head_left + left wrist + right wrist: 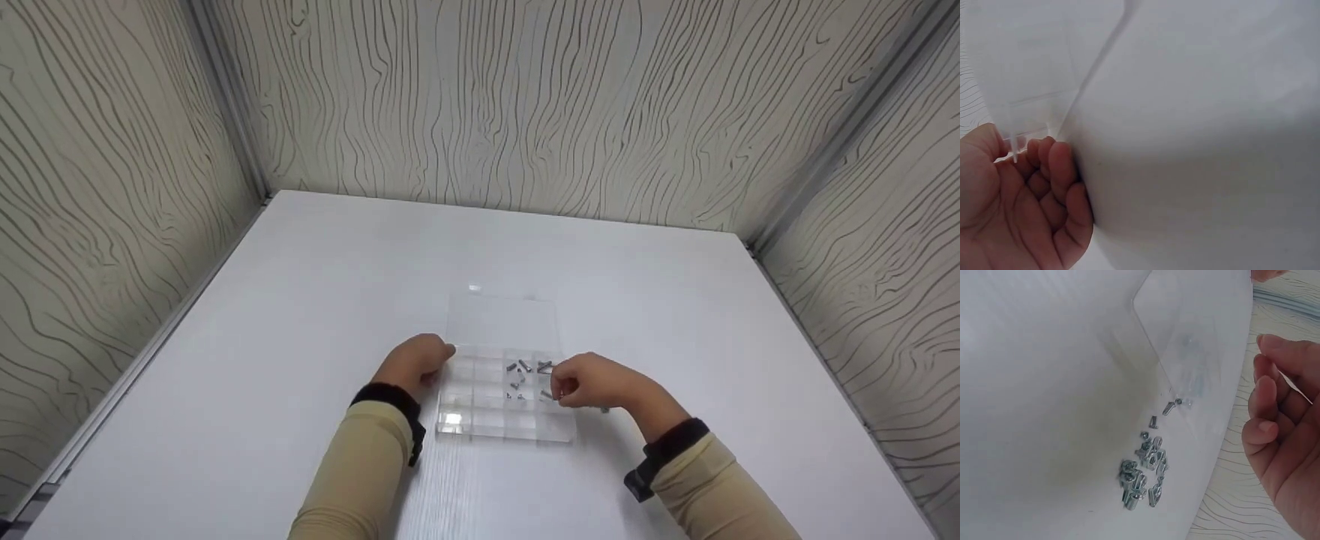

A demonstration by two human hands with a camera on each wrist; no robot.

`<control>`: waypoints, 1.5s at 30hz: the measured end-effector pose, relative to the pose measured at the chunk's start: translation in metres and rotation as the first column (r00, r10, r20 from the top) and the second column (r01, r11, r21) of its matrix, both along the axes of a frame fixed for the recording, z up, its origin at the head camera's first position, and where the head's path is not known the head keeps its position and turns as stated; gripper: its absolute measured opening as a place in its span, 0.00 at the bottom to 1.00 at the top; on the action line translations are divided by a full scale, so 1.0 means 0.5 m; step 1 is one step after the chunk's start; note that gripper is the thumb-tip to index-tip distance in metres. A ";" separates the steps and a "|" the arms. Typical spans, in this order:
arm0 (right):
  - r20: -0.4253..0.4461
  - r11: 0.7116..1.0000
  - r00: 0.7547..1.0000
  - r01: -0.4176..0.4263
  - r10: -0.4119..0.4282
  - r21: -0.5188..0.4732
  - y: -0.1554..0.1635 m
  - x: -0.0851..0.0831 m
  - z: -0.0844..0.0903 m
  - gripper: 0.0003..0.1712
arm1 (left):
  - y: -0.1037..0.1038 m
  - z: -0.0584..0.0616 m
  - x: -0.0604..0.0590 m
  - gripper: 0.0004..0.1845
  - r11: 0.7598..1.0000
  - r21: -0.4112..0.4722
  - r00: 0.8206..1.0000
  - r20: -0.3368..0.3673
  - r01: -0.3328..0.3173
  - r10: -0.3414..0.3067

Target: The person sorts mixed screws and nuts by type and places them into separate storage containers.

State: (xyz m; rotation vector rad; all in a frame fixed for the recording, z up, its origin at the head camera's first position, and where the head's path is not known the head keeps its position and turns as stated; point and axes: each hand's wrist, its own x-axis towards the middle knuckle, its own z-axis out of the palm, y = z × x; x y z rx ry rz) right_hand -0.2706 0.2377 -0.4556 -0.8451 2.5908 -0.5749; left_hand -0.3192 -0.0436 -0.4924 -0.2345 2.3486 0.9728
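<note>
Right wrist view — loose screws [1143, 475] beside clear organizer box [1196, 332], right hand [1283, 433] near.

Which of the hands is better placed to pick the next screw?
Probably the right hand: it hovers over the organizer box beside the screws. The left hand grips the box's left edge.

From my head view the light is even and soft, falling from above; the white table [300, 315] shows faint shadows beneath the sleeves. Walls bow at the frame edges. Both wrist views are washed out; the left hand [1022, 208] looks soft, close-up.
</note>
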 end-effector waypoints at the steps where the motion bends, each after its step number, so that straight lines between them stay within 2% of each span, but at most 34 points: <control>1: 0.003 1.000 1.000 -0.013 0.013 0.007 -0.002 0.002 0.000 0.07 | 0.000 0.000 -0.001 0.29 1.000 0.003 1.000 0.001 0.002 -0.002; 7: 0.029 0.995 0.999 0.009 -0.012 0.103 -0.005 0.006 -0.011 0.07 | 0.000 -0.002 -0.003 0.30 1.000 0.000 1.000 -0.009 0.010 -0.010; 10: 0.033 0.994 0.999 0.028 -0.031 0.104 -0.002 0.004 -0.013 0.07 | 0.001 -0.003 -0.003 0.30 1.000 -0.009 1.000 -0.017 0.013 -0.013; 12: 0.037 0.995 0.997 0.057 -0.060 0.077 0.003 0.001 -0.011 0.06 | 0.000 -0.003 -0.003 0.30 1.000 -0.008 1.000 -0.015 0.010 -0.010; 17: -0.020 0.986 0.987 0.163 -0.163 0.023 0.015 -0.009 -0.008 0.08 | -0.003 -0.002 -0.005 0.29 0.999 -0.008 0.999 -0.023 0.032 -0.032; 19: -0.061 0.979 0.978 0.202 -0.200 0.023 0.020 -0.014 -0.010 0.09 | -0.004 -0.002 -0.006 0.29 0.998 -0.014 0.998 -0.034 0.054 -0.054; 24: -0.073 0.958 0.959 0.278 -0.273 0.064 0.030 -0.021 -0.020 0.09 | -0.002 -0.003 -0.008 0.30 0.996 -0.031 0.996 -0.038 0.078 -0.079; 29: -0.043 0.953 0.966 0.260 -0.256 0.158 0.038 -0.020 -0.035 0.11 | 0.000 0.000 -0.008 0.29 0.998 -0.027 0.997 -0.039 0.058 -0.059; 34: -0.017 0.960 0.971 0.240 -0.240 0.147 0.039 -0.017 -0.049 0.10 | 0.000 0.000 -0.007 0.28 0.998 -0.030 0.997 -0.052 0.053 -0.054; 36: -0.018 0.962 0.972 0.234 -0.234 0.140 0.038 -0.017 -0.056 0.09 | 0.000 0.001 -0.006 0.29 0.999 -0.022 0.999 -0.039 0.031 -0.032; 41: -0.044 0.961 0.975 0.221 -0.216 0.164 0.037 -0.019 -0.069 0.10 | -0.002 0.000 -0.003 0.28 1.000 0.005 1.000 -0.005 -0.009 0.009; 45: -0.061 0.961 0.977 0.210 -0.202 0.182 0.034 -0.017 -0.067 0.09 | -0.004 0.002 -0.001 0.27 1.000 -0.008 1.000 -0.011 -0.003 0.003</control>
